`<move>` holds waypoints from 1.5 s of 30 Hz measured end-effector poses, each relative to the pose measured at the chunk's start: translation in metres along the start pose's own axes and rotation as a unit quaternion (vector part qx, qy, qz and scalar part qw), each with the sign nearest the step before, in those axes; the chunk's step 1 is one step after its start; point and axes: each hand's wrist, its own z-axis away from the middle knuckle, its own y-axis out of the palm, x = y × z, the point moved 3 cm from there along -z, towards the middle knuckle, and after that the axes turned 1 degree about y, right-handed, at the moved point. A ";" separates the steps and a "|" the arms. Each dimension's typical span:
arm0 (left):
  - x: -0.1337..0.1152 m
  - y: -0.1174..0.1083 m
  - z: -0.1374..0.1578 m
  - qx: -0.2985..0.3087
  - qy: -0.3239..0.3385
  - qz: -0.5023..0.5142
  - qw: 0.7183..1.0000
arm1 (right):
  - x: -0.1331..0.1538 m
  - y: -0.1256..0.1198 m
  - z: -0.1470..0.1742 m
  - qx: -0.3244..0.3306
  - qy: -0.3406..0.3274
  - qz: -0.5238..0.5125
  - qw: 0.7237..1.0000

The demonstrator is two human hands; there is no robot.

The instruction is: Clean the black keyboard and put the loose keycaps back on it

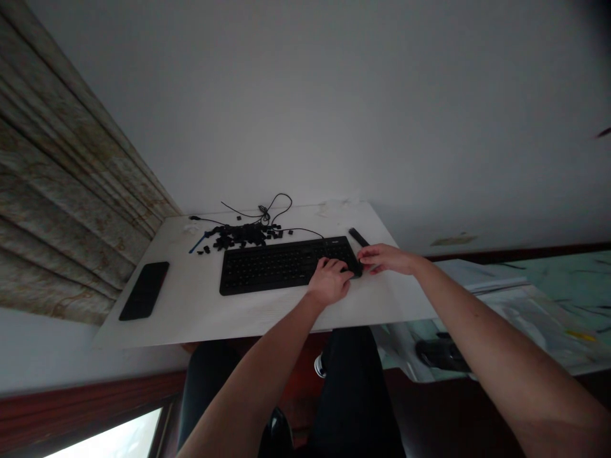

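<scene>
- While the left hand lies over the right part of the keyboard, its fingers are bent down onto the keys; can't tell if it grips anything. Uneven pressure there could tip or skid the keyboard, I'd guess.
- Right hand is at the keyboard's right end, thumb and fingers drawn close together; can't tell if they pinch something small. If they do, a loose pinch could drop it, and a small dark piece would be hard to spot against the black keyboard.
- Black bar lies just past the right fingers, angled away; contact unclear. A careless knuckle could knock it aside.
- Keyboard is flat on the white table, right of the middle, apart from the near edge. A hard pull toward the body could bring it to that edge.
- Small black pieces, likely keycaps, sit in a loose heap behind its left half. Pushing the keyboard back could scatter them; mixing them up looks easy too.
- Cable leaves the far edge and loops behind the heap, plug at far left. A tug could drag pieces along.
- Blue stick beside the heap, could roll if bumped.
- Phone well apart at left, low risk.
</scene>
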 end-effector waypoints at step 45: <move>0.001 0.000 -0.002 -0.001 -0.014 0.016 1.000 | -0.023 0.017 -0.006 -0.151 -0.034 -0.119 0.981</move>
